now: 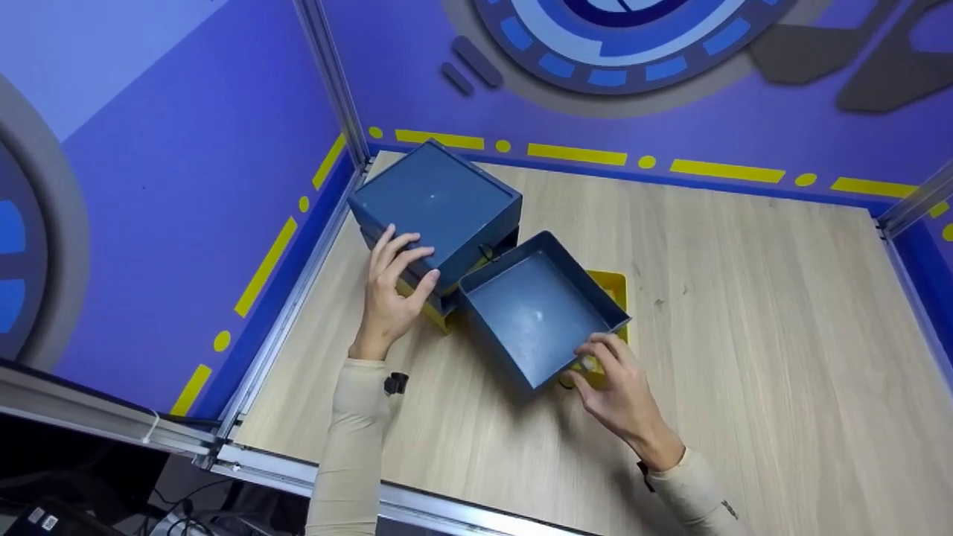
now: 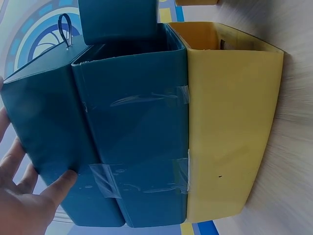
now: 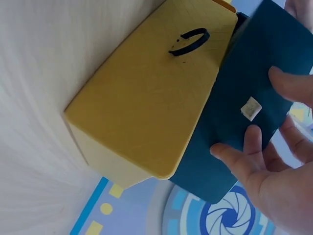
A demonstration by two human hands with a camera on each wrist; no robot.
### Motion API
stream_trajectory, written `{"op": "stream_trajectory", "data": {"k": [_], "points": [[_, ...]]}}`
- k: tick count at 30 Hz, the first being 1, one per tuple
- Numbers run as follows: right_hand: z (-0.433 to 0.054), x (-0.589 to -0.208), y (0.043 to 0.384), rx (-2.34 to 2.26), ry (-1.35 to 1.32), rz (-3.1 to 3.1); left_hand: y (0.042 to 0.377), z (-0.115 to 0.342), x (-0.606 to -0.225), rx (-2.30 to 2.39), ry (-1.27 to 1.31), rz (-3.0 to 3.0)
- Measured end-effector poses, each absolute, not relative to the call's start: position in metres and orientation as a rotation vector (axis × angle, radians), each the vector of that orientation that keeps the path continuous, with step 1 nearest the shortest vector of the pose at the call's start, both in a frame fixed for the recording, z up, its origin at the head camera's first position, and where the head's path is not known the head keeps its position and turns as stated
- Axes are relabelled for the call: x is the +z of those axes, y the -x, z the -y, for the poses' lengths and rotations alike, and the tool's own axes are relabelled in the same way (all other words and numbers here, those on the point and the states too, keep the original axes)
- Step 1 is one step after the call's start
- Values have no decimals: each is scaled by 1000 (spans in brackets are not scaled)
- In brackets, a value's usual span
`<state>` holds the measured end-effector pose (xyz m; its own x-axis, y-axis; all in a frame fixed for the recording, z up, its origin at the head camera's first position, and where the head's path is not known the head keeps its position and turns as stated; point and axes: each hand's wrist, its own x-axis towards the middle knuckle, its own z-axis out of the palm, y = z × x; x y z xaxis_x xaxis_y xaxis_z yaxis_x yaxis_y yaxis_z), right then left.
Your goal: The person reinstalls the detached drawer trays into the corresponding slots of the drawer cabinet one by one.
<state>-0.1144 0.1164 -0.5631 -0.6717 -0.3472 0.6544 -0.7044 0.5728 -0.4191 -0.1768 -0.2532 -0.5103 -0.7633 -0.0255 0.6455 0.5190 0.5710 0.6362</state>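
Observation:
A stack of plastic drawer units, two blue over one yellow (image 2: 234, 132), is taped together. On the top blue unit (image 1: 432, 197) rests my left hand (image 1: 394, 298), its fingers spread over the near corner and the thumb along the side. The middle blue drawer (image 1: 540, 313) projects far out of the stack, its tray bare inside. At its front my right hand (image 1: 618, 387) has the thumb and fingertips touching the front face around a whitish square (image 3: 251, 108), close to the rim. Below it a yellow drawer (image 3: 151, 93) also juts out, with a black loop handle (image 3: 190, 43).
The stack stands on a wood-grain table (image 1: 767, 335) near the back left corner. Blue printed panels (image 1: 201, 171) with metal frame posts enclose the table. Black cables (image 1: 186, 514) lie below its near left edge.

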Motion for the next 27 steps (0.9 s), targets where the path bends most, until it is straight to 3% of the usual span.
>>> {"op": "stream_trajectory", "data": {"k": [13,27], "points": [[-102,-565,126,980,-969,2267,176,254,-511,-1160,382,2210],[-93,-575,127,1057,-893,2144,176,255,-511,-1155,380,2206]]}}
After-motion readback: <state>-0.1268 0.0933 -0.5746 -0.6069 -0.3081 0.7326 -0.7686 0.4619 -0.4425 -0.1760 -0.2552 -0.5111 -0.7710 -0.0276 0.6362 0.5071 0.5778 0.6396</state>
